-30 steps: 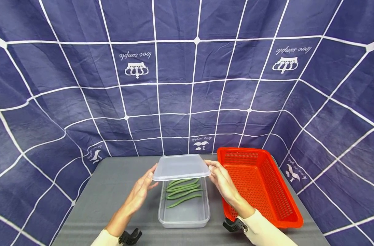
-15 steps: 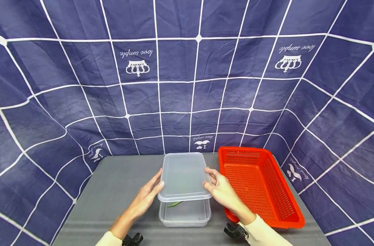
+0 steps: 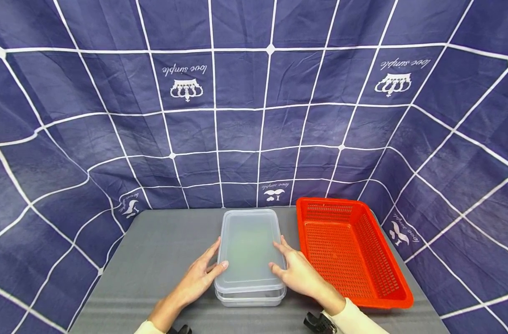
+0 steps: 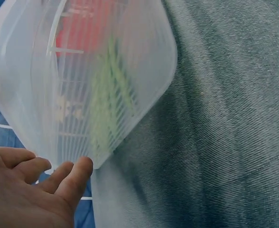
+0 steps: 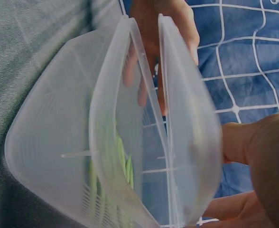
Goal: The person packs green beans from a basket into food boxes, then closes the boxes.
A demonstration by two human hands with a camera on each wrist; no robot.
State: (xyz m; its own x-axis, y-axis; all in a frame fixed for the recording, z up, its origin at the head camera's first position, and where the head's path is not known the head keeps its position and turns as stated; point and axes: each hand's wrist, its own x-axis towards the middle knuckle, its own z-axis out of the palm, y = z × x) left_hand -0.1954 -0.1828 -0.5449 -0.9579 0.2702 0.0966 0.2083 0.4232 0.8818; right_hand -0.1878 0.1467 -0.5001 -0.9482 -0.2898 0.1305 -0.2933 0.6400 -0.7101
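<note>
A translucent plastic lid [image 3: 249, 250] sits just above a clear rectangular food container [image 3: 251, 302], nearly lined up with its rim. In the right wrist view a gap shows between the lid [image 5: 191, 128] and the container [image 5: 49, 128]. My left hand [image 3: 197, 278] holds the lid's left edge, thumb on top. On the opposite edge, my right hand [image 3: 299, 272] grips it with thumb and fingers. Several green beans [image 4: 106, 95] lie inside the container, seen through its wall; from the head view only a green tint shows through the lid.
A red perforated plastic basket [image 3: 341, 255] stands to the right, close to my right forearm. The table [image 3: 166, 241] has a grey cover. Blue cloth [image 3: 237, 134] with white grid lines surrounds the back and sides.
Both hands have brought the lid down and toward me, from tilted above the container's far end to nearly level over it. The beans, first in plain sight, are now covered.
</note>
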